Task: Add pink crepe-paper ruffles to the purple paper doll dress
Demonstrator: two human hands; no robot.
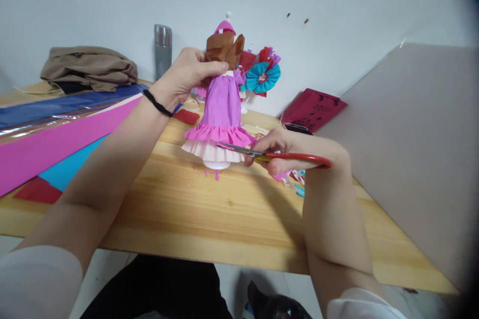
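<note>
A small paper dress (223, 102) stands upright on a white round base (216, 165). Its top is brown, the skirt is purple, and a pink ruffle sits above a pale pink one. Thumb and fingers of my left hand (190, 72) pinch the dress at the bodice and waist. My right hand (279, 152) grips red-handled scissors (299, 157), whose blades lie across the pink ruffle near the hem. Whether the blades touch the paper I cannot tell. Small pink scraps (217, 175) lie by the base.
Long sheets of pink paper (71, 142), blue and red paper spread over the left side. Behind are a brown cloth (90, 67), a grey flask (163, 50) and a blue paper rosette (263, 78). A magenta bag (314, 109) leans right, by a white panel (411, 159). Paper scraps lie near my right wrist.
</note>
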